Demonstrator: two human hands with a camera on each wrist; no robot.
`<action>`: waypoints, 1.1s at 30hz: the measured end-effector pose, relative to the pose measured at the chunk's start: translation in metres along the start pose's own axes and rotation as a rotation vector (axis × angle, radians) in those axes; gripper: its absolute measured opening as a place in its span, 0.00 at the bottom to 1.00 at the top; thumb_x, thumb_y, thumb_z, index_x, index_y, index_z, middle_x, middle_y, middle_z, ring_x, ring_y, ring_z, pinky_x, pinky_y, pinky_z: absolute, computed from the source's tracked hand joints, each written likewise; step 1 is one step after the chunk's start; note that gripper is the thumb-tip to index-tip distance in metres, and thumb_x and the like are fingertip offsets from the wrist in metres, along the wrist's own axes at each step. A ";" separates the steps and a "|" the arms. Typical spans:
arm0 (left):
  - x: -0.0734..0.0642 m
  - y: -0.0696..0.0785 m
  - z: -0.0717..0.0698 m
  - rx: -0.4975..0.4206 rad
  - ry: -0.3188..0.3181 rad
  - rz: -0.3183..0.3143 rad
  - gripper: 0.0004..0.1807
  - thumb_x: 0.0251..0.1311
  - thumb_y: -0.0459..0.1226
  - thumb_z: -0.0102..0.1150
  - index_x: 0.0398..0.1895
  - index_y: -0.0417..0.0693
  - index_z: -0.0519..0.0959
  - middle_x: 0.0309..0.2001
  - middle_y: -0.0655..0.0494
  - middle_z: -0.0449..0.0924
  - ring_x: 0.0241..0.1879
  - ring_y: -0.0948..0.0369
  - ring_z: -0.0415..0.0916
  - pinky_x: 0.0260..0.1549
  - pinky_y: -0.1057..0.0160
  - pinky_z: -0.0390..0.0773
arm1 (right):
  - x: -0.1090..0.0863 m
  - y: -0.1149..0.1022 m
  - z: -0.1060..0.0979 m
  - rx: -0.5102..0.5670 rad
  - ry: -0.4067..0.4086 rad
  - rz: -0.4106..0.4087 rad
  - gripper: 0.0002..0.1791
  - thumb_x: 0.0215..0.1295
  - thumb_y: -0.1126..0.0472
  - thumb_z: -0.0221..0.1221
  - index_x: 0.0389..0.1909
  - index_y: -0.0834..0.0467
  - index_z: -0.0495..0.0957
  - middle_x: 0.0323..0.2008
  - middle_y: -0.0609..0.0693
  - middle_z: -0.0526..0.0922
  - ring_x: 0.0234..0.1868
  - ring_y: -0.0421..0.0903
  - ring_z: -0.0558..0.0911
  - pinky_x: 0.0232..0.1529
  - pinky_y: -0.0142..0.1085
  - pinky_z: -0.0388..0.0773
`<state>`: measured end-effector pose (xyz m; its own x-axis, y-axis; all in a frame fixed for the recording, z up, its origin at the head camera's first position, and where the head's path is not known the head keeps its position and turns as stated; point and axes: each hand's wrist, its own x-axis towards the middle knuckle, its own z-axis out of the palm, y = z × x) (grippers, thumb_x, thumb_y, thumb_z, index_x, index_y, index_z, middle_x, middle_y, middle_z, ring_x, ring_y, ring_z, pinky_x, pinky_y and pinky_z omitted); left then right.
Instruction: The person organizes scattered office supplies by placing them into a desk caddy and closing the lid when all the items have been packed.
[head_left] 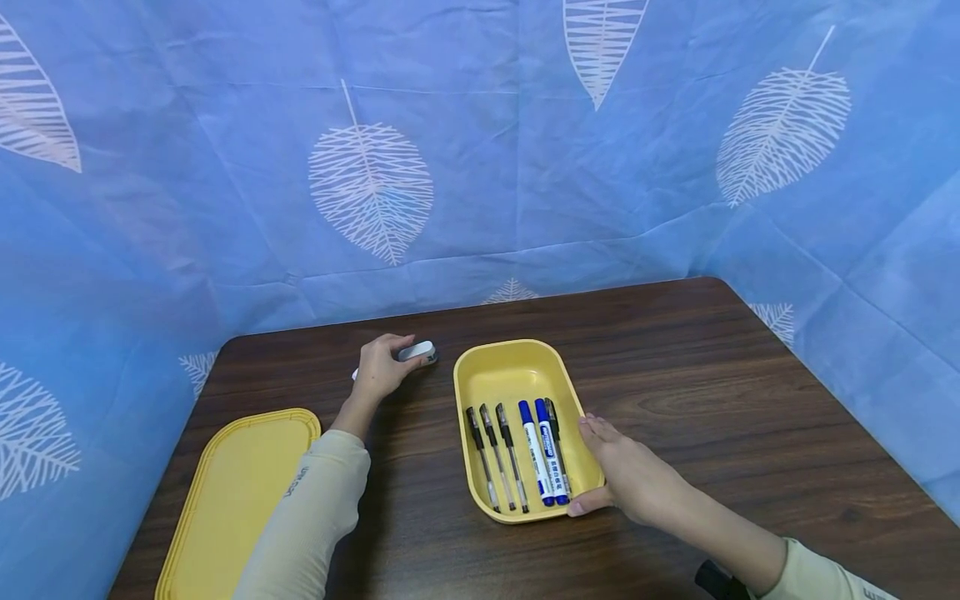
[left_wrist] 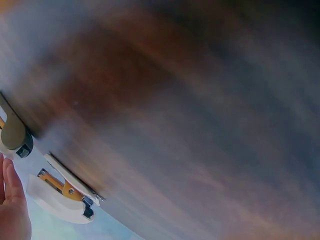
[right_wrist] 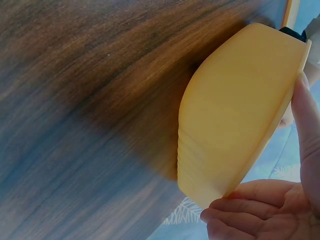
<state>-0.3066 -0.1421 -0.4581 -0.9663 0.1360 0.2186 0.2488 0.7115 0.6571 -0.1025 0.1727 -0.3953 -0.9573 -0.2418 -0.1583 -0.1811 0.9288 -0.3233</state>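
Observation:
At the table's far left, my left hand pinches a white-and-grey stapler between thumb and fingers. The left wrist view catches only part of this hand, beside a grey-brown stapler end and a white stapler with orange inside. A yellow bin stands mid-table. It contains several black-capped gel pens and two blue-capped whiteboard markers. My right hand rests against the bin's near right corner, thumb and fairly straight fingers spread along its rim and outer wall.
A flat yellow lid lies at the left of the dark wood table, under my left forearm. Blue leaf-printed cloth hangs behind and beside the table. Part of a white object peeks out behind my left hand.

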 end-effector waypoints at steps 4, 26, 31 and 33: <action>0.001 0.001 0.000 0.015 -0.023 -0.014 0.29 0.53 0.42 0.71 0.59 0.42 0.78 0.56 0.42 0.79 0.57 0.47 0.76 0.54 0.50 0.78 | 0.000 0.000 0.000 0.001 -0.001 0.002 0.62 0.36 0.40 0.73 0.67 0.74 0.61 0.69 0.71 0.61 0.70 0.65 0.62 0.66 0.58 0.65; 0.003 0.000 0.003 0.068 -0.067 -0.028 0.18 0.58 0.36 0.67 0.52 0.42 0.82 0.53 0.43 0.80 0.53 0.48 0.78 0.51 0.50 0.80 | 0.000 -0.001 0.000 -0.003 -0.009 0.018 0.62 0.36 0.39 0.73 0.68 0.72 0.61 0.69 0.69 0.61 0.71 0.64 0.62 0.66 0.57 0.65; 0.003 0.001 0.002 0.062 -0.080 -0.020 0.17 0.58 0.35 0.66 0.50 0.41 0.83 0.51 0.43 0.81 0.50 0.49 0.79 0.49 0.51 0.81 | 0.000 -0.001 0.000 -0.005 -0.016 0.026 0.62 0.36 0.39 0.74 0.68 0.72 0.60 0.70 0.69 0.61 0.71 0.64 0.62 0.66 0.58 0.65; 0.003 0.002 0.002 0.064 -0.085 -0.007 0.16 0.58 0.35 0.66 0.50 0.41 0.83 0.51 0.43 0.81 0.49 0.49 0.80 0.48 0.51 0.81 | 0.000 -0.001 0.000 -0.008 -0.015 0.026 0.62 0.36 0.40 0.74 0.68 0.72 0.60 0.70 0.69 0.61 0.71 0.64 0.62 0.66 0.58 0.65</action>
<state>-0.3087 -0.1384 -0.4578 -0.9708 0.1870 0.1503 0.2399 0.7551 0.6102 -0.1028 0.1722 -0.3947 -0.9582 -0.2221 -0.1805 -0.1585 0.9369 -0.3117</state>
